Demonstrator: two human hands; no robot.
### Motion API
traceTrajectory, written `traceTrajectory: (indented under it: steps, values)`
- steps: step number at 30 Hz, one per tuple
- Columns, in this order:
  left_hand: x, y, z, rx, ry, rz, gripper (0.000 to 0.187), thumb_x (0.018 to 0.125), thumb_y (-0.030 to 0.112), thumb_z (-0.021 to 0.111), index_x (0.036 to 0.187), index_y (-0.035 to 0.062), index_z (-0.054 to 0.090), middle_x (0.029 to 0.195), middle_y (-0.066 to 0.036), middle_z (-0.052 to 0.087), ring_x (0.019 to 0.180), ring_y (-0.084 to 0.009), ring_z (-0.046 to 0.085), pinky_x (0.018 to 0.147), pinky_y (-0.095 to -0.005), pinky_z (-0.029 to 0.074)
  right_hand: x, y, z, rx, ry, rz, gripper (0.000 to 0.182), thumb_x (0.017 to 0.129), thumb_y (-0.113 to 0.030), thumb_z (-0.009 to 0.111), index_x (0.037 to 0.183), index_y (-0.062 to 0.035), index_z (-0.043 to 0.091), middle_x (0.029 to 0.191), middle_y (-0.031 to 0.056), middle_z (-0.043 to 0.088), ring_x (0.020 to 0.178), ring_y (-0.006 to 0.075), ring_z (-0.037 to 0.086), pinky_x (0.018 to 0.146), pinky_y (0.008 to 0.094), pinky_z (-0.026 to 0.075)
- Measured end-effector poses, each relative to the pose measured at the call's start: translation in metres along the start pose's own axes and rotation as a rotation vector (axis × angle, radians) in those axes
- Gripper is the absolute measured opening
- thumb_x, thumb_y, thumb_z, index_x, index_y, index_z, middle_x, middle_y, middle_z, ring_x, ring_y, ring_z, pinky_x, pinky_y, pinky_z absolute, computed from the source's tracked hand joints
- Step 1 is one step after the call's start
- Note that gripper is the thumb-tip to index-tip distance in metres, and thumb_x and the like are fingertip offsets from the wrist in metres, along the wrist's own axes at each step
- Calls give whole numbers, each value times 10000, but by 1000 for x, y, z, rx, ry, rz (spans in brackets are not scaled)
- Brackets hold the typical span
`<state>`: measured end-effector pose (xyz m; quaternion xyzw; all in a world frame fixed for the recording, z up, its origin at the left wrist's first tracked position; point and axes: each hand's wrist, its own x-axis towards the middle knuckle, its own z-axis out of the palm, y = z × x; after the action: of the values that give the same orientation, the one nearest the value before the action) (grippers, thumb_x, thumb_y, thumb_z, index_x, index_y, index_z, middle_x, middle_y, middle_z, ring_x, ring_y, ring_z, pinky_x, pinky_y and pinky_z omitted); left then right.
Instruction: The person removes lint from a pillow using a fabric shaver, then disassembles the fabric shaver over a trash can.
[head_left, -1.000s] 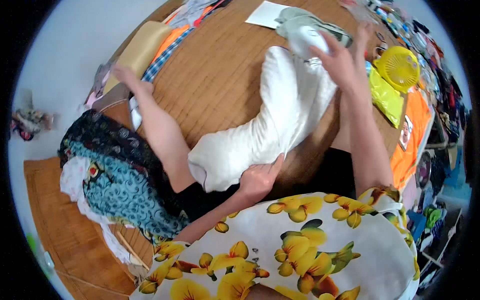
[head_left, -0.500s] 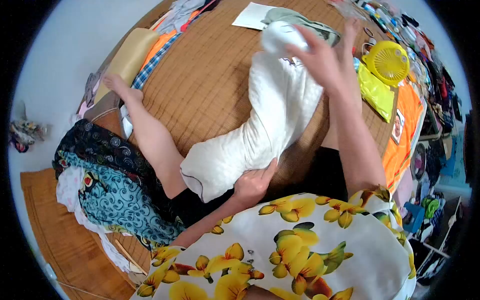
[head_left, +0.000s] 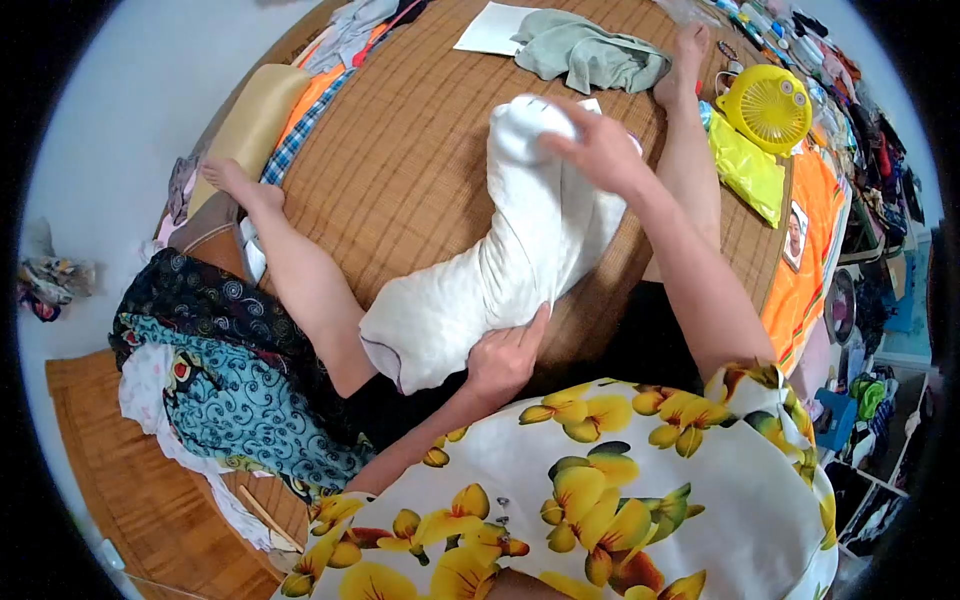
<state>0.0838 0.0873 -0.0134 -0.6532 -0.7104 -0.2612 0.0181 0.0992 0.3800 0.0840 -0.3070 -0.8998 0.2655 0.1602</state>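
Observation:
A long, bent piece of thick white cloth (head_left: 455, 305) lies across my lap, its lower left end edged with a thin dark line. My left hand (head_left: 502, 365) grips its near edge, index finger stretched along it. At the cloth's upper end, my right hand (head_left: 600, 150) holds a smooth white rounded object (head_left: 522, 128), slightly blurred. That object overlaps the cloth here; I cannot tell its kind.
Between my bare legs spreads a brown woven mat (head_left: 400, 170). Beyond lie a grey-green cloth (head_left: 590, 52) and a white sheet (head_left: 488, 28). On the right are a yellow fan (head_left: 768, 108) and a yellow packet (head_left: 748, 170); patterned clothes (head_left: 250, 400) are heaped at left.
My right hand and the white rounded object have come down and slightly left, onto the cloth's upper end. The grey-green cloth is now more fully in view. My left hand keeps its hold.

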Motion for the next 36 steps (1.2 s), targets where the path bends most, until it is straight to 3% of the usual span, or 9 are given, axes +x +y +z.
traceTrajectory:
  steps: [2,7,12,17,22,24,28,30,36]
  values:
    - [-2,2,-2,19,4,-23,507,801,60,591,1306,10,589,624,-39,552,537,-184,579,544,-316,492,19,40,3,-172,144,107,603,861,-464,648,1374,-163,546,1185,186,665,1080,346,643,930,420,500]
    - [-3,-2,0,10,29,-12,511,796,75,616,1303,20,595,622,-38,554,526,-188,572,531,-333,491,6,50,-28,264,286,113,562,869,-373,690,1359,-129,563,1167,192,672,1075,330,648,933,391,501]
    - [2,0,5,13,30,11,510,795,90,637,1300,25,599,629,-41,563,532,-193,578,532,-339,491,-37,2,-7,262,-22,-91,610,854,-413,703,1393,-178,538,1252,182,642,1153,347,611,980,385,473]
    - [0,-5,-5,40,80,-40,501,803,90,635,1299,29,601,646,-43,581,545,-199,590,540,-338,494,-2,55,-13,90,208,346,625,851,-419,698,1393,-153,538,1213,161,669,1071,295,660,938,375,505]
    - [2,0,3,16,25,-33,508,806,77,627,1311,29,593,659,-46,595,556,-202,599,555,-336,496,-51,10,-12,340,21,-92,593,842,-317,745,1375,-136,557,1258,154,652,1140,265,628,972,355,473]
    - [1,-1,4,14,24,-27,517,803,74,626,1317,30,588,662,-45,597,557,-201,598,554,-337,495,-62,-3,-2,420,-93,-129,612,832,-359,744,1381,-166,554,1277,169,635,1191,300,597,1002,365,450]
    - [0,-1,-3,37,-3,-21,550,793,69,628,1338,28,567,671,-42,597,561,-200,598,555,-336,496,-20,41,-13,56,218,232,567,844,-356,716,1359,-171,568,1139,156,693,1045,280,677,909,385,519]
    - [-5,-1,-2,46,-8,-20,556,792,69,627,1343,27,562,670,-42,593,560,-201,597,554,-336,496,-1,62,-10,294,394,-3,581,838,-379,714,1358,-167,565,1086,168,705,1006,298,687,878,386,531]
    - [2,-1,6,-11,49,2,560,771,48,657,1326,33,582,617,-44,553,510,-200,568,500,-357,473,21,-16,7,-34,166,-171,568,853,-438,660,1362,-211,553,1139,167,686,1042,316,662,877,424,524]
